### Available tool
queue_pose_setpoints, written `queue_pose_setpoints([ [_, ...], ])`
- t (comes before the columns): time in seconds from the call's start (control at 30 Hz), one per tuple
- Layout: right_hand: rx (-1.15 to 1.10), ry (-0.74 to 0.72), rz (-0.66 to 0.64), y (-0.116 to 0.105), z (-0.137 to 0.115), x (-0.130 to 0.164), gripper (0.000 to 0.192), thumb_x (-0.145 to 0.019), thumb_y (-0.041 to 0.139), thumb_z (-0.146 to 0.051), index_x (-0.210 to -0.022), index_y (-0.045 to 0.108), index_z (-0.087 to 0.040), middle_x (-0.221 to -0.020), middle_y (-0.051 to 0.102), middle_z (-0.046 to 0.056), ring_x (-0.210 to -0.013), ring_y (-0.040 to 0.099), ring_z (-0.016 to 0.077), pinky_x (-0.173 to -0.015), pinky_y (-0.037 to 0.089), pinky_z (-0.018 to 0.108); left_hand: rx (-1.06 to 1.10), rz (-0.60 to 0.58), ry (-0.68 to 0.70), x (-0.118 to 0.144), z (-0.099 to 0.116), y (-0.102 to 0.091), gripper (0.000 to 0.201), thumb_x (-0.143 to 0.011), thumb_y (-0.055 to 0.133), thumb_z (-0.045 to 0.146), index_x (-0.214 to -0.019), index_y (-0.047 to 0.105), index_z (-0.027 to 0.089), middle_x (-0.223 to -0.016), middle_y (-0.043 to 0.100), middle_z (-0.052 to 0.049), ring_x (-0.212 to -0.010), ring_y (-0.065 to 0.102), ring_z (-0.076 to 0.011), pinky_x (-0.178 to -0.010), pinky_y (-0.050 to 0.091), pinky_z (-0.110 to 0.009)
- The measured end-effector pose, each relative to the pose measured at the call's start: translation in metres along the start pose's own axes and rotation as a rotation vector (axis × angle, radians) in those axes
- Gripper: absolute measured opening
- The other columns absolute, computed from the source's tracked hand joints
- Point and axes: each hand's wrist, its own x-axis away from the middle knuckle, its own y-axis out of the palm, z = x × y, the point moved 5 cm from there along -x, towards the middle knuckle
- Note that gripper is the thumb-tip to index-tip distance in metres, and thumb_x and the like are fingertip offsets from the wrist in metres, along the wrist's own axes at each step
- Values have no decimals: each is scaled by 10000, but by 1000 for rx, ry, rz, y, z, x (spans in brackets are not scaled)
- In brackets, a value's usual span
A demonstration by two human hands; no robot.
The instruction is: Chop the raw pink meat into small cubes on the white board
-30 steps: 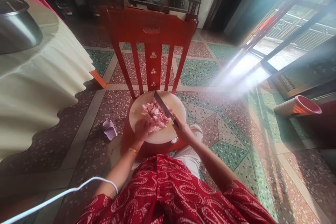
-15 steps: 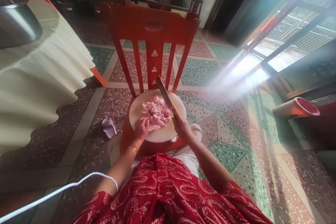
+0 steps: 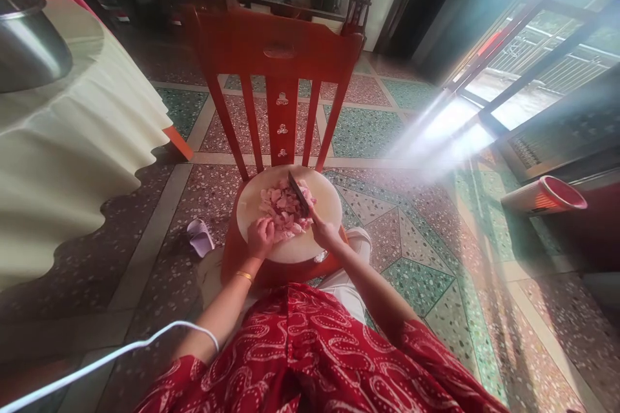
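A heap of cut raw meat [image 3: 281,201] lies on a round, pale cutting board [image 3: 329,197], which rests on the seat of a red wooden chair [image 3: 278,45]. My right hand [image 3: 325,231] grips the handle of a cleaver [image 3: 298,193]. Its dark blade is down in the right part of the heap, edge hidden among the pieces. At the heap's lower left, my left hand [image 3: 261,237] is closed with curled fingers against the meat. Whether a piece is pinched between those fingertips is hard to see, but they touch the heap's edge.
To the left stands a table with a cream cloth [image 3: 121,122], bearing a metal pot [image 3: 31,42]. A purple slipper [image 3: 200,237] lies on the floor beside the chair. A bin [image 3: 547,197] is at the right, near the bright doorway. A white cable [image 3: 121,350] crosses my left arm.
The cleaver has come down from above the heap's upper right into the meat, my right hand moving left and lower with it. My left hand stays at the heap's edge.
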Motion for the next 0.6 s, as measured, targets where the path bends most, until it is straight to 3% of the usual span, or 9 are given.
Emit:
queue_pose_setpoints([
  [0.1, -1, -12, -51, 2, 7, 2, 572, -913, 381, -242, -1464, 233, -270, -1088, 670, 53, -910, 648, 206, -786, 463, 267, -14, -14, 16, -2, 2, -2, 297, -889, 366, 325, -920, 622, 177, -908, 631, -99, -888, 571, -229, -825, 448, -388],
  [0.27, -65, -73, 148, -32, -7, 1, 568, -935, 335, -287, -1478, 170, -283, -1127, 650, 55, -975, 620, 219, -809, 458, 280, 4, -24, 38, -2, 0, 1, 291, -893, 362, 319, -934, 618, 186, -949, 633, -98, -926, 573, -226, -853, 444, -384],
  [0.33, -55, -55, 135, -25, -10, -8, 573, -936, 328, -280, -1483, 159, -254, -1088, 663, 69, -957, 625, 219, -807, 459, 285, 5, -6, 28, 0, -4, 3, 287, -892, 368, 321, -937, 617, 184, -958, 631, -96, -937, 573, -223, -864, 442, -380],
  [0.47, 43, 3, -42, 5, 1, -12, 566, -920, 370, -254, -1467, 230, -225, -946, 702, 88, -831, 657, 219, -730, 460, 263, -15, 13, 31, 2, -8, 5, 279, -885, 376, 314, -935, 614, 178, -935, 628, -98, -907, 574, -225, -841, 447, -376],
  [0.6, 41, -22, 1, -11, 9, 0, 558, -924, 378, -277, -1463, 236, -269, -963, 703, 77, -821, 662, 226, -721, 454, 264, -9, -54, 21, 0, -6, 7, 273, -888, 377, 320, -931, 615, 194, -916, 628, -84, -885, 577, -220, -823, 448, -372],
])
